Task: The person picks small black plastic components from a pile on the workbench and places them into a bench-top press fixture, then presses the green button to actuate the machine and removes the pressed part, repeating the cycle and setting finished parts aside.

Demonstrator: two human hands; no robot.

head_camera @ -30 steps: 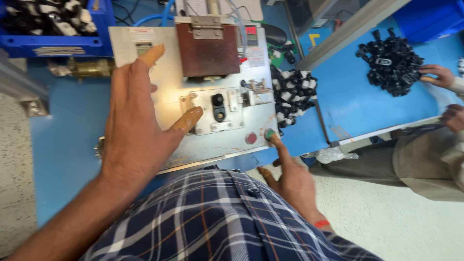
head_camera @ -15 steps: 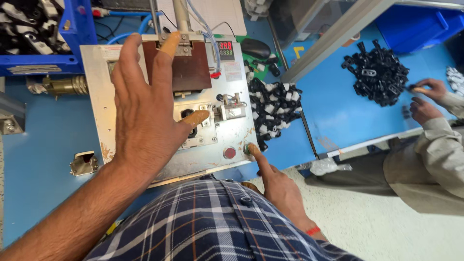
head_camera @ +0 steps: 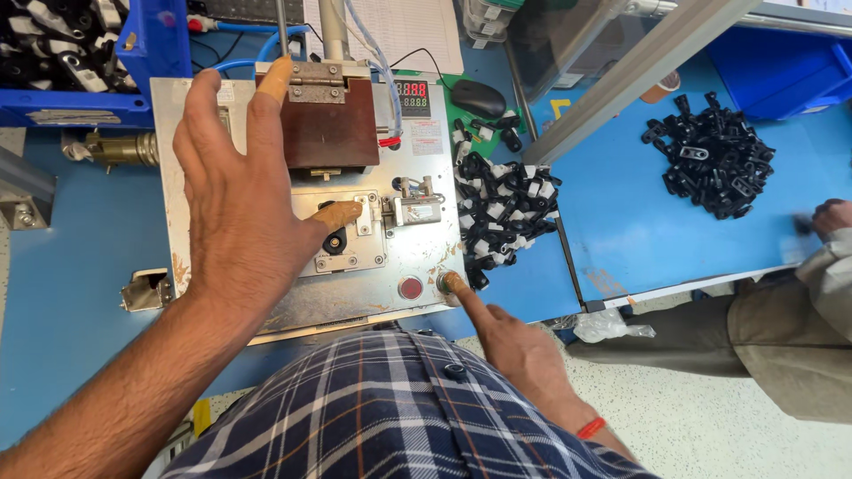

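— Blue desk under everything, right? What's nearest?

— Nearest is a plaid shirt at the bottom edge. Just past it the right hand points with one finger stretched out and the others curled in; it holds nothing. The fingertip sits on a small button at the near right corner of a metal plate.

— And beside that button?

— A red button, just to its left, untouched.

— The left hand?

— The left hand lies spread wide and flat over the plate, gripping nothing. Its thumb tip touches a small fixture with a black part seated in it. A tape-wrapped fingertip reaches the brown block farther back.

— What's to the right of the fixture?

— A small metal clamp, just beside it. Off the plate's right edge lies a pile of black and white parts.

— Farther still?

— A red digit display behind the block, and a blue bin of similar parts at the far left. Well to the right, a heap of black clips lies on the desk, and another person's hand is near it, blurred.
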